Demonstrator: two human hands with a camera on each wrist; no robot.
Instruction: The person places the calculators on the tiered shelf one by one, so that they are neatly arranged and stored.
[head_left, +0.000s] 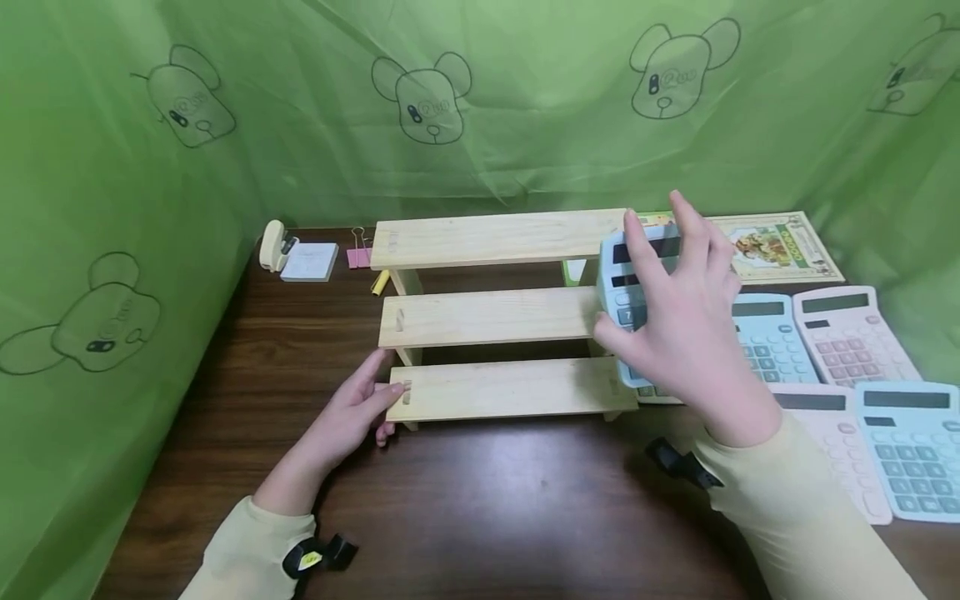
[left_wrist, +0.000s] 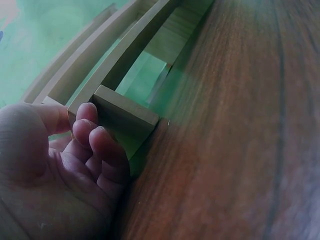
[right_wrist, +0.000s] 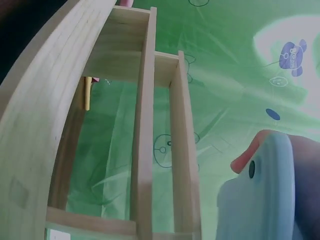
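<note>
A pale wooden three-tier stepped rack stands on the dark wood table. My left hand grips the left end of its lowest step, thumb on top and fingers curled against the side and underneath, as the left wrist view shows. In my right hand is a light blue calculator, tilted up and held by its edges at the rack's right end. The right wrist view shows the calculator's rounded back beside the rack. The hand hides much of its keypad.
Several blue and pink calculators lie at the right, including a pink one and a blue one. Behind them lies a printed picture sheet. A cream stapler, notepad, pink binder clip and yellow stick sit back left.
</note>
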